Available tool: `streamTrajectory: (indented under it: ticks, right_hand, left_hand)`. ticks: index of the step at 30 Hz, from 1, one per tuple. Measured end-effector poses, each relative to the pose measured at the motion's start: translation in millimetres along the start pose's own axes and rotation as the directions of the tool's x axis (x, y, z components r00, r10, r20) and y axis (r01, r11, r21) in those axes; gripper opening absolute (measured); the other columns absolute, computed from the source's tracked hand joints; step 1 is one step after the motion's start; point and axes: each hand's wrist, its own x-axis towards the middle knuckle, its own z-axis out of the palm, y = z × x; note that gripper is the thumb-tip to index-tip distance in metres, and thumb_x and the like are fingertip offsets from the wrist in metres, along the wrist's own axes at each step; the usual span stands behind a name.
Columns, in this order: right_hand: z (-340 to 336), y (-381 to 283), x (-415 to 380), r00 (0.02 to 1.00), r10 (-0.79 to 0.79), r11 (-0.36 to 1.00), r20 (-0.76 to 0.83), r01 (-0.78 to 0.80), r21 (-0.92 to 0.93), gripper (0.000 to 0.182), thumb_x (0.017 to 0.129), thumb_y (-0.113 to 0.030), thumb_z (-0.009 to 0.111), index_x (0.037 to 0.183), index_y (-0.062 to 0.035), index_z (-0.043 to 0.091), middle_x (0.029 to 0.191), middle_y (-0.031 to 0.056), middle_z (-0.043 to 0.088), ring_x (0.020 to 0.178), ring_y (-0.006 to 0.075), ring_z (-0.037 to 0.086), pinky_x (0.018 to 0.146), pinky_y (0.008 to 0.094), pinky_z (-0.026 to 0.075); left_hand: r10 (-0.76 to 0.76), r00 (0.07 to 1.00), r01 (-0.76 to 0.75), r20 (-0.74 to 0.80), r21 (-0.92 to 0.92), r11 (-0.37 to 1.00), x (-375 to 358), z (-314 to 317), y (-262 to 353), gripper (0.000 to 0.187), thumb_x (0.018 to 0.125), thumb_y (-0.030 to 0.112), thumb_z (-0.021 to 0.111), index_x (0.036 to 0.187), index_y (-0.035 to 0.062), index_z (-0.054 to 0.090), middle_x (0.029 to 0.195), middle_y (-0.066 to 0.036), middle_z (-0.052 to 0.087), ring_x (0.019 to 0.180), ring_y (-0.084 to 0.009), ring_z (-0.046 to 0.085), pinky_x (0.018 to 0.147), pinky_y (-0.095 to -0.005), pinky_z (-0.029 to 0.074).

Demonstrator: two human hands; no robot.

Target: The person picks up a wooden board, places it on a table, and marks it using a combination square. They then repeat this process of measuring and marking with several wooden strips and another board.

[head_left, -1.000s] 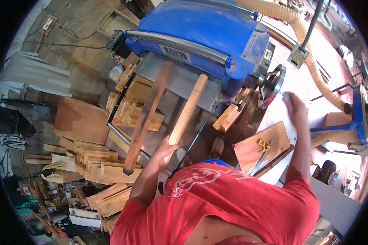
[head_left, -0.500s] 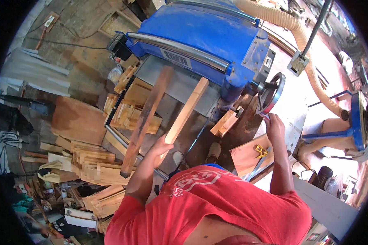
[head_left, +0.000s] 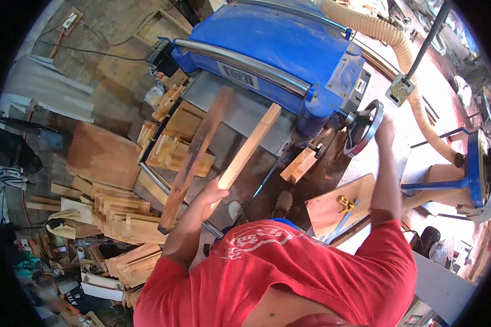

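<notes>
My left hand point(head_left: 215, 193) is wrapped round the near part of a pale wooden bar point(head_left: 248, 152), whose far end lies on the grey bed of a blue machine point(head_left: 267, 41). To its left, a darker, longer wooden bar point(head_left: 196, 155) also reaches onto the bed. At the machine's right side my right hand point(head_left: 385, 132) is at the outer rim of a black and silver handwheel point(head_left: 365, 128). Glare washes out its fingers, so their grip cannot be made out.
Stacked wood pieces point(head_left: 120, 212) lie at the left. A short wooden block point(head_left: 299, 165) sits below the handwheel. A board point(head_left: 338, 204) with a yellow-handled tool point(head_left: 346, 204) is at the right. A ribbed hose point(head_left: 393, 35) runs down past a hanging metal box point(head_left: 399, 90).
My right hand has moved up and right around the handwheel, from its lower edge to its right side. My left hand keeps its hold on the pale bar.
</notes>
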Motion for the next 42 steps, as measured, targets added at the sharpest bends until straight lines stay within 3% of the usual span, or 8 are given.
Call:
streamTrajectory:
  ticks: [4,9,15,21,29,33,37,42]
  right_hand:
    - [-134,-73,-66,0.999,-0.030,0.996,-0.013,0.029,-0.086,0.021,0.091,-0.024,0.057,0.104,-0.0080,0.058,0.103,0.0127,0.062,0.098,0.0327,0.060,0.078,0.0454,0.050]
    - [28,-18,-89,0.975,0.011,0.992,0.223,0.017,-0.123,0.021,0.092,-0.017,0.049,0.110,-0.0076,0.050,0.107,0.0180,0.059,0.101,0.0364,0.059,0.080,0.0487,0.051]
    - [-133,-75,-59,0.972,-0.069,0.996,-0.223,0.056,-0.065,0.012,0.087,-0.011,0.056,0.098,-0.0087,0.060,0.099,0.0116,0.062,0.096,0.0305,0.059,0.078,0.0446,0.049]
    - [28,-24,-66,0.981,0.187,0.982,0.050,-0.187,0.006,0.018,0.089,-0.009,0.046,0.106,-0.0069,0.052,0.095,0.0137,0.062,0.092,0.0356,0.061,0.081,0.0473,0.052]
    - [-66,-80,-136,0.936,-0.194,0.981,-0.293,0.194,-0.030,0.019,0.086,-0.011,0.058,0.105,-0.0121,0.058,0.102,0.0110,0.059,0.093,0.0300,0.059,0.076,0.0435,0.050]
    - [29,-14,-32,0.956,0.292,0.945,-0.003,-0.289,0.151,0.022,0.084,-0.003,0.053,0.105,-0.0096,0.058,0.103,0.0126,0.060,0.098,0.0338,0.058,0.081,0.0440,0.049]
    - [-124,-70,-44,0.935,-0.126,0.992,-0.332,0.116,-0.050,0.018,0.085,-0.004,0.054,0.101,-0.0094,0.059,0.096,0.0099,0.060,0.093,0.0322,0.059,0.078,0.0433,0.049]
    - [-1,-67,-136,0.985,-0.049,0.996,-0.168,0.037,-0.077,0.023,0.086,-0.005,0.052,0.108,-0.0082,0.056,0.105,0.0160,0.058,0.099,0.0345,0.055,0.079,0.0443,0.050]
  left_hand:
    - [0.042,0.999,-0.041,0.012,-0.016,0.999,3,-4,-3,0.056,0.069,0.015,0.069,0.120,-0.0009,0.053,0.103,-0.016,0.065,0.094,-0.0221,0.063,0.081,-0.0337,0.050]
    - [-0.062,0.998,0.060,0.028,0.048,0.997,4,0,-8,0.067,0.069,0.019,0.068,0.131,0.0041,0.049,0.115,-0.020,0.063,0.108,-0.0269,0.061,0.090,-0.0356,0.047]
    - [0.035,0.999,-0.035,0.017,0.023,0.999,-2,5,1,0.057,0.070,0.018,0.069,0.121,-0.0018,0.051,0.103,-0.015,0.065,0.095,-0.0218,0.062,0.082,-0.0345,0.049]
    - [-0.048,0.999,0.048,-0.003,0.103,0.994,-13,3,24,0.060,0.070,0.019,0.070,0.123,-0.0009,0.051,0.106,-0.018,0.064,0.098,-0.0263,0.063,0.085,-0.0356,0.049]
    - [0.053,0.998,-0.054,0.023,0.005,0.999,1,-1,0,0.057,0.070,0.019,0.071,0.121,-0.0004,0.052,0.107,-0.017,0.064,0.099,-0.0258,0.062,0.085,-0.0355,0.049]
    - [0.040,0.999,-0.041,0.036,0.032,0.999,1,-1,3,0.058,0.070,0.017,0.070,0.122,-0.0003,0.052,0.109,-0.017,0.064,0.100,-0.0244,0.062,0.086,-0.0352,0.048]
    - [0.021,0.997,-0.022,0.077,0.014,1.000,7,-7,-4,0.067,0.069,0.021,0.068,0.131,0.0022,0.048,0.117,-0.021,0.062,0.110,-0.0295,0.059,0.092,-0.0359,0.046]
    - [0.037,0.996,-0.040,0.075,0.040,0.998,18,-1,-17,0.067,0.069,0.022,0.068,0.130,-0.0001,0.048,0.117,-0.022,0.061,0.110,-0.0305,0.059,0.092,-0.0367,0.046]
